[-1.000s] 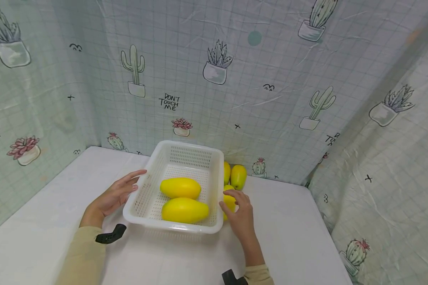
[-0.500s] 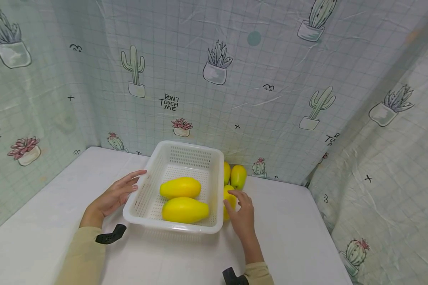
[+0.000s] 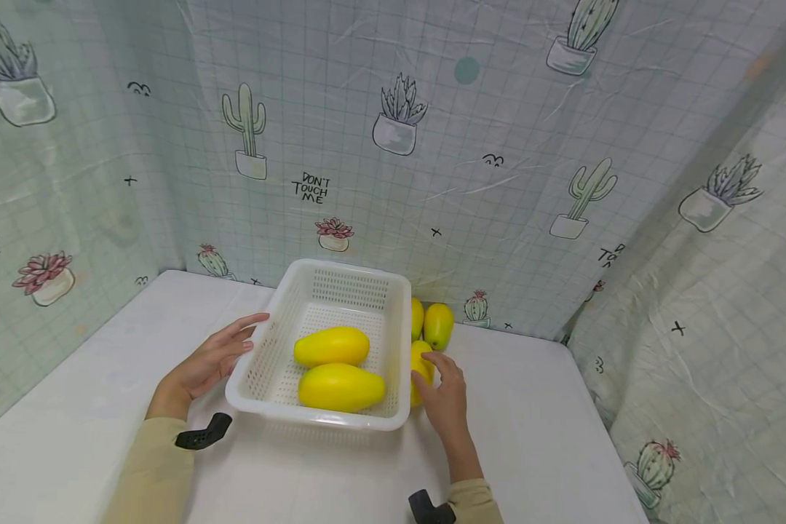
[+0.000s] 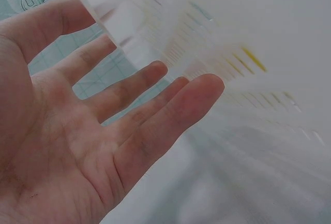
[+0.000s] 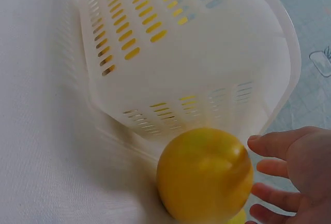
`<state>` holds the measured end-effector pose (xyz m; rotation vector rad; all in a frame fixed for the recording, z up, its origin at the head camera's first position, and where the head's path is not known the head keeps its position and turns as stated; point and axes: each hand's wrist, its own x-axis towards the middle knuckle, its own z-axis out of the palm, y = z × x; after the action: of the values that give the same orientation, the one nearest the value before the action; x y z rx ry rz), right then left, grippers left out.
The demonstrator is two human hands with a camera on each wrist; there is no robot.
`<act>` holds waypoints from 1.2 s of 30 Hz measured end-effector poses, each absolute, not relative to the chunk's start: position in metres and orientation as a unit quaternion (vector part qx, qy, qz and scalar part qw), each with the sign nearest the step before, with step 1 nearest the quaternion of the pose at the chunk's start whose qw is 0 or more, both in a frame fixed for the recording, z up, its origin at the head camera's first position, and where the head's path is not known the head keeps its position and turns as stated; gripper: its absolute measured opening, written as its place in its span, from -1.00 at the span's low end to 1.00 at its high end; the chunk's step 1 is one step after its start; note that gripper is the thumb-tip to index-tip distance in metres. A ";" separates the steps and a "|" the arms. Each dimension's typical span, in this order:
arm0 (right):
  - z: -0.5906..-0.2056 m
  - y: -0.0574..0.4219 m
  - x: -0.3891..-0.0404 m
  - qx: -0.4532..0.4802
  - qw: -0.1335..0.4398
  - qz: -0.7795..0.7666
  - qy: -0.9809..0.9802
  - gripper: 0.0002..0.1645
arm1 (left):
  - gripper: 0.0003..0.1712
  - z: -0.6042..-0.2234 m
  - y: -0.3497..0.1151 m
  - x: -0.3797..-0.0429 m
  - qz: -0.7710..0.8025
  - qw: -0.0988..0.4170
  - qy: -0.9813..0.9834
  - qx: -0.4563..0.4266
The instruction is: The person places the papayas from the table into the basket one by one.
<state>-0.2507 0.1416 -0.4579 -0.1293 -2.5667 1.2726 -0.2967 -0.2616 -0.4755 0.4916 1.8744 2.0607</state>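
Observation:
A white perforated plastic basket (image 3: 314, 416) sits on the table, tilted slightly. Inside lie two long yellow papaya-like fruits (image 3: 342, 388). At the basket's left side is my left hand (image 3: 199, 367), its fingers extended against the rim; the left wrist view shows the palm and spread fingers (image 4: 139, 146) beside the wall. To the right of the basket, my right hand (image 3: 447, 397) reaches around another yellow fruit (image 5: 201, 175), thumb and fingers loosely bent. In the right wrist view the fingertips are right at the fruit's side. The basket partly hides this fruit from the head view.
Two more yellow fruits (image 3: 438, 325) lie behind at the right, one half hidden by the basket. A white cloth covers the table (image 3: 530, 422). A cactus-print curtain (image 3: 367, 124) encloses the back and sides.
My right hand has shifted slightly to the right, from the basket's rim to over the fruit beside it. The left hand and the basket have stayed in place.

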 end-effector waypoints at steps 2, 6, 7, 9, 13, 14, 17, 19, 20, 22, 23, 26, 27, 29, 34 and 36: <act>-0.460 0.142 -0.252 -0.049 0.129 0.440 -0.887 -0.53 | -0.40 -0.476 -0.261 -0.297 0.720 0.156 0.654 0.172; -0.466 0.142 -0.255 -0.052 0.121 0.436 -0.890 -0.51 | -0.40 -0.476 -0.262 -0.297 0.720 0.155 0.653 0.174; -0.467 0.142 -0.256 -0.051 0.121 0.435 -0.891 -0.51 | -0.40 -0.476 -0.262 -0.297 0.720 0.155 0.653 0.174; -0.468 0.142 -0.256 -0.048 0.121 0.432 -0.892 -0.52 | -0.40 -0.476 -0.262 -0.297 0.720 0.156 0.654 0.173; -0.470 0.141 -0.257 -0.047 0.120 0.434 -0.892 -0.51 | -0.40 -0.476 -0.262 -0.297 0.720 0.156 0.655 0.169; -0.470 0.141 -0.257 -0.051 0.118 0.435 -0.891 -0.50 | -0.40 -0.476 -0.262 -0.297 0.719 0.156 0.656 0.169; -0.470 0.141 -0.257 -0.057 0.114 0.441 -0.888 -0.45 | -0.40 -0.475 -0.262 -0.296 0.718 0.156 0.658 0.167; -0.470 0.141 -0.257 -0.062 0.112 0.446 -0.886 -0.41 | -0.40 -0.475 -0.262 -0.296 0.718 0.156 0.657 0.166; -0.471 0.141 -0.257 -0.065 0.110 0.449 -0.884 -0.39 | -0.40 -0.475 -0.262 -0.296 0.719 0.156 0.657 0.167; -0.471 0.141 -0.257 -0.072 0.107 0.453 -0.882 -0.35 | -0.40 -0.476 -0.262 -0.296 0.719 0.156 0.656 0.168; -0.471 0.142 -0.257 -0.074 0.105 0.454 -0.882 -0.34 | -0.40 -0.476 -0.262 -0.296 0.719 0.156 0.656 0.168; -0.471 0.142 -0.257 -0.079 0.096 0.454 -0.882 -0.29 | -0.40 -0.476 -0.262 -0.296 0.718 0.155 0.658 0.168; -0.471 0.142 -0.257 -0.076 0.094 0.451 -0.884 -0.28 | -0.40 -0.476 -0.262 -0.297 0.717 0.154 0.659 0.167; -0.471 0.143 -0.257 -0.070 0.089 0.445 -0.889 -0.31 | -0.40 -0.476 -0.262 -0.297 0.716 0.153 0.661 0.165; -0.471 0.142 -0.256 -0.053 0.093 0.425 -0.899 -0.45 | -0.40 -0.476 -0.261 -0.297 0.716 0.152 0.660 0.165; -0.471 0.142 -0.256 -0.051 0.098 0.420 -0.901 -0.46 | -0.40 -0.476 -0.261 -0.297 0.718 0.153 0.659 0.165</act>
<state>-0.2558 0.1420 -0.4711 -0.1504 -2.6666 1.2426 -0.2965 -0.2607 -0.4759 0.4745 1.8894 2.0591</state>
